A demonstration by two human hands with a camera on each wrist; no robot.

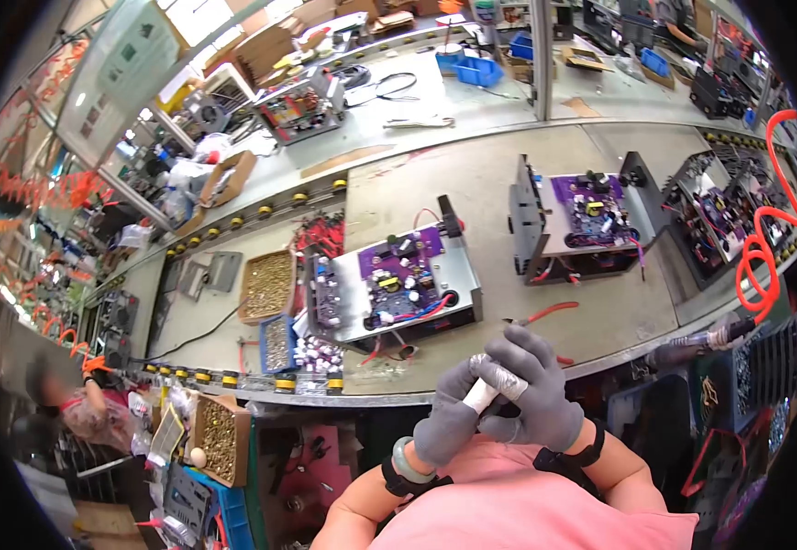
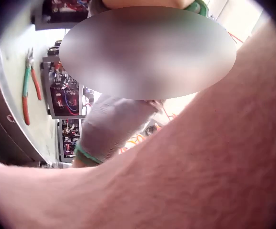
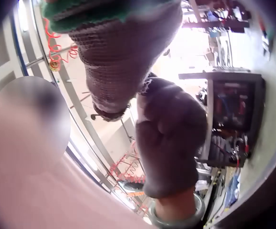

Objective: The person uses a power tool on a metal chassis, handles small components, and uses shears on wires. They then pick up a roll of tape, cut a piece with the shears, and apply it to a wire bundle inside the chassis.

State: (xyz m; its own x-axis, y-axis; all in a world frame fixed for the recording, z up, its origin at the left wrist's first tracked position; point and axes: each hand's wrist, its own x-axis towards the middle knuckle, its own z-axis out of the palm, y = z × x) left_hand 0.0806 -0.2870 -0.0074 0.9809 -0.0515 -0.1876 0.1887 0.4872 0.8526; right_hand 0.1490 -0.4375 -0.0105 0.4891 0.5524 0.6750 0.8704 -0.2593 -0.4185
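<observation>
Two grey-gloved hands meet in front of the chest in the head view: the left hand (image 1: 449, 420) at left, the right hand (image 1: 538, 390) against it with bent fingers. A white piece or wrapping (image 1: 481, 396) shows between them; whether it is held or worn on a finger I cannot tell. White wrapping also covers part of a right finger. In the right wrist view the left hand (image 3: 171, 136) has curled fingers, beside the green-cuffed right hand (image 3: 116, 57). The right hand (image 2: 114, 124) shows partly in the left wrist view. Red-handled pliers (image 1: 554, 310) lie beyond the hands.
An open metal unit with a purple board (image 1: 463, 302) stands left of centre, another (image 1: 559, 258) to its right. A cardboard box of small parts (image 1: 268, 286) and a blue bin (image 1: 276, 344) sit at left. An orange coiled hose (image 1: 759, 275) hangs at right.
</observation>
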